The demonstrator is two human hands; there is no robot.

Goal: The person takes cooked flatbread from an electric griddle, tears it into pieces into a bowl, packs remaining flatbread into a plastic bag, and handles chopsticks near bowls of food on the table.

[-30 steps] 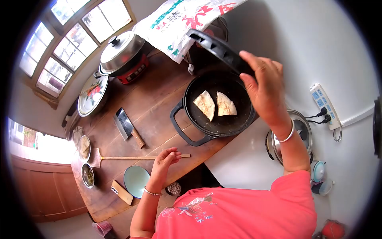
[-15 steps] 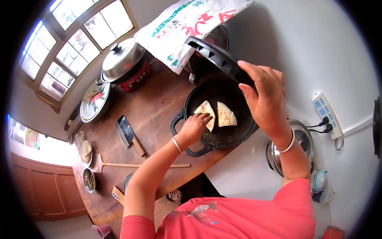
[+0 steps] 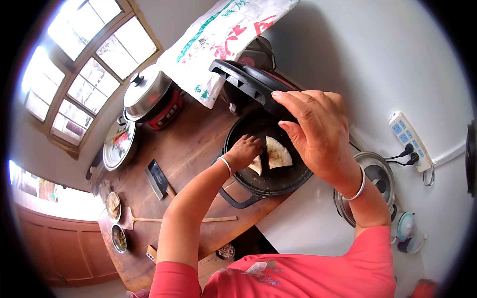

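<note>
Two wedges of flatbread lie in the black pan [image 3: 278, 186]. My left hand [image 3: 244, 151] is over the left wedge [image 3: 256, 165] and covers most of it; its fingers are bent together at the piece, and their tips are partly hidden. Beside it, the right wedge [image 3: 278, 153] shows whole, with browned spots. My right hand [image 3: 318, 131] holds the raised black lid [image 3: 248, 82] by its edge, thumb below and fingers above. The lid tilts over the back of the pan.
A cleaver [image 3: 158, 179], a long wooden-handled swatter [image 3: 186, 219], two small bowls and a phone [image 3: 151, 253] are on the table. A lidded cooker [image 3: 149, 97] and white sack [image 3: 213, 44] stand behind; a power strip [image 3: 410, 141] is at right.
My left hand came from the table's front edge to the left wedge and now covers more of it. My right hand still holds the lid up, and the view has shifted slightly.
</note>
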